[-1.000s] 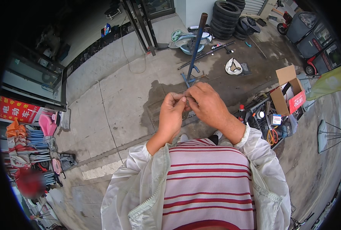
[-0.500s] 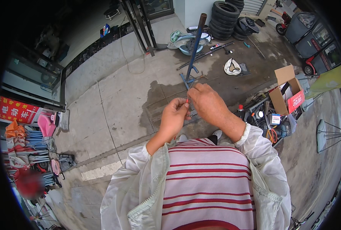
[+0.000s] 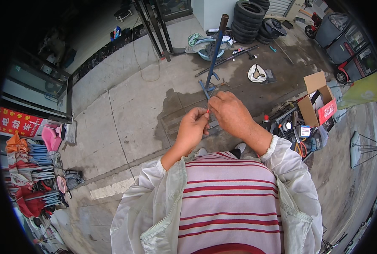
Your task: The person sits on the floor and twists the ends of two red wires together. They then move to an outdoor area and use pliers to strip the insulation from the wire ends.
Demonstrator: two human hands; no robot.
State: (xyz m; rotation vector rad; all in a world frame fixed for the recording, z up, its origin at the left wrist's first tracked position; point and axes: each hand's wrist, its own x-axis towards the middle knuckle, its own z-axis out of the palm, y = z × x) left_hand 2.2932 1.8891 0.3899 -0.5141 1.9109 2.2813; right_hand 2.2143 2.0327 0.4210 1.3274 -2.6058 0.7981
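In front of my chest, both hands meet at a thin red wire-like strand [image 3: 208, 111]. My left hand [image 3: 190, 129] is closed, with thumb and forefinger pinching the strand. Over its upper end my right hand [image 3: 233, 113] is closed too, knuckles up, its fingertips mostly hidden behind the back of the hand. The two hands almost touch. Just beyond them stands a blue metal post [image 3: 216, 53] with a rusty top and blue feet on the ground.
At right, an open cardboard box [image 3: 308, 111] sits by a tray of tools and bottles [image 3: 281, 127]. A white cap [image 3: 256, 73] lies on the pavement. Farther off are a blue basin [image 3: 205, 55] and stacked tyres [image 3: 244, 23]. Folded umbrellas or chairs [image 3: 36, 156] crowd the left.
My right hand has shifted and turned slightly at the strand. My left hand stays nearly in place. A blurred dark red patch at the lower left is gone.
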